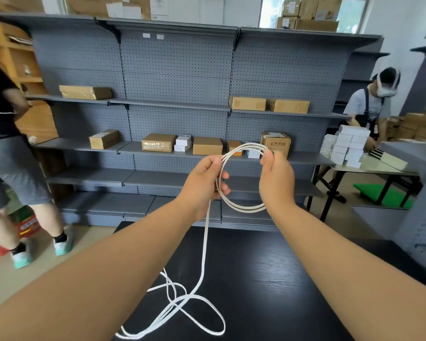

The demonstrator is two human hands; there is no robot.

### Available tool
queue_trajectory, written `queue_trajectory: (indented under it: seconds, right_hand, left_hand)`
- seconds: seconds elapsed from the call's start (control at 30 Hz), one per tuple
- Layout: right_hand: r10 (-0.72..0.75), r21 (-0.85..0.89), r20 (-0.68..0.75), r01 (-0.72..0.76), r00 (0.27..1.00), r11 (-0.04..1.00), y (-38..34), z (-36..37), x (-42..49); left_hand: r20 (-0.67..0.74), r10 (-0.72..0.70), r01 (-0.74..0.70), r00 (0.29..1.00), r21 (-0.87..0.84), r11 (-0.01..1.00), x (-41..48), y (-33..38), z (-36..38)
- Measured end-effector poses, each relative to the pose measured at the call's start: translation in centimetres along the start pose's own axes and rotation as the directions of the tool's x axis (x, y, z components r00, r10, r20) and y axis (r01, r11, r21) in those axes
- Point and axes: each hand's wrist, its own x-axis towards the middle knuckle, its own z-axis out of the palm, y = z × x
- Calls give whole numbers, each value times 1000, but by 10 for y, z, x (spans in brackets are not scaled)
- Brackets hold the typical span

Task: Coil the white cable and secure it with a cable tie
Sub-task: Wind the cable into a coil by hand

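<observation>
The white cable [241, 208] forms a small round coil of two or three loops, held up in the air between both hands. My left hand [203, 185] pinches the coil's left side. My right hand [277, 179] grips its upper right side, where something green shows at my fingertips. From my left hand the cable's loose length hangs down and lies in tangled loops on the black table [268, 279] near its front edge. No cable tie can be seen.
Grey pegboard shelving [182, 89] with cardboard boxes stands behind the table. A person in grey shorts [12, 168] stands at the left. Another person with a headset [369, 104] works at a table with stacked white boxes [347, 146] on the right.
</observation>
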Motion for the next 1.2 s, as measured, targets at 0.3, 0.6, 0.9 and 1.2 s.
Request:
queue_trajectory:
  seconds: [0.3,0.6,0.9,1.2]
  right_hand:
    - [268,567,463,-514,845,643,15,-8,-7]
    - [117,404,649,-471,752,784,13,-21,2]
    - [28,102,695,-137,719,985,-2,-19,13]
    - [-89,-39,603,141,793,989,-26,12,0]
  left_hand:
    - [-111,219,-175,969,315,933,10,11,1]
    - [0,214,-187,977,493,850,9,22,-4]
    - [16,217,-189,976,558,808,9,29,-18]
    - [81,249,-237,965,678,696,11,24,-34]
